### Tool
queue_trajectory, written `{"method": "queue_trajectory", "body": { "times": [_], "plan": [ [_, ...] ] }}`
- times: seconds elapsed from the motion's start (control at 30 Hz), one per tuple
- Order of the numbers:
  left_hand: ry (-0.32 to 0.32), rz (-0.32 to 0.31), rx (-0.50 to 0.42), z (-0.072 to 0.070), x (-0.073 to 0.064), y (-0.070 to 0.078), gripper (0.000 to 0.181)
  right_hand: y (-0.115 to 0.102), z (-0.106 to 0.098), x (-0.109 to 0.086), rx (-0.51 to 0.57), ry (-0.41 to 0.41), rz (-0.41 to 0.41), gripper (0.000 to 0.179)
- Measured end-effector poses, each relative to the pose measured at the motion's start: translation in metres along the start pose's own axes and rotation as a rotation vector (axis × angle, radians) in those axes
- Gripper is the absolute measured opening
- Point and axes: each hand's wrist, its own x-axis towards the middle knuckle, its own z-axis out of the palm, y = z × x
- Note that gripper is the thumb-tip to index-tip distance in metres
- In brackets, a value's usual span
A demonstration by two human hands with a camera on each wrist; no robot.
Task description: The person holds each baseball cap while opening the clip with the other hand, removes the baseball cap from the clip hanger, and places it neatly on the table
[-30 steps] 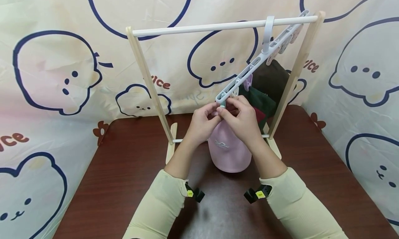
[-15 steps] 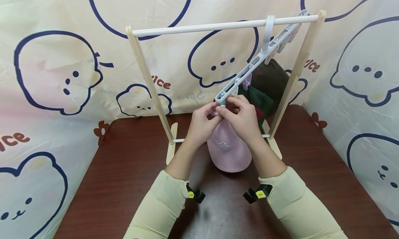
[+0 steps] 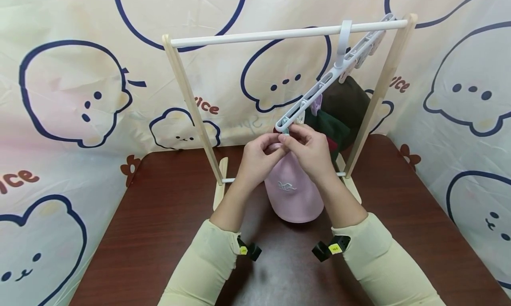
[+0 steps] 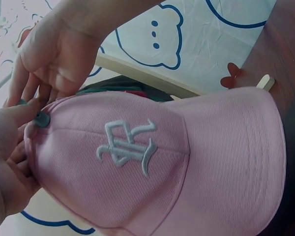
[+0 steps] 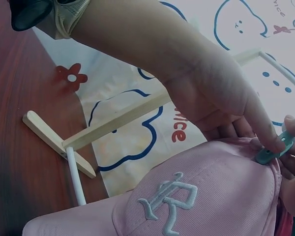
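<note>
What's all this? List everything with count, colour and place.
table: one, red-brown, across the foreground
rack: one, pale wood and white, on table
hanger: one, pale grey, on rack's top rod
purple clip: one, purple, on hanger
other clips: several, pale, along hanger
pink cap: one, pink, under hanger's near end
teal clip: one, teal, at pink cap's edge
green item: one, green, behind pink cap
brown item: one, brown, behind green item
red item: one, red, by green item
printed sheeting: count unclear, cream, around table
left hand: one, bare, holding pink cap
right hand: one, bare, holding teal clip
sleeves: two, pale yellow, forearms
wrist cameras: two, black, at cuffs
</note>
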Motion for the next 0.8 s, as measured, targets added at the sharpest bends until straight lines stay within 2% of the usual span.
{"method": "queue_trajectory", "body": {
  "times": [0.43, 0.8],
  "plan": [
    [-0.108, -0.016, 0.069, -0.016, -0.004, -0.006, 0.028, 0.001, -0.002, 0.002, 0.074, -0.027, 0.038, 0.033],
    [-0.085, -0.009, 0.040, -0.014, -0.005, -0.011, 0.023, 0.001, -0.003, 0.004, 0.093, -0.034, 0.058, 0.031]
  ]
}}
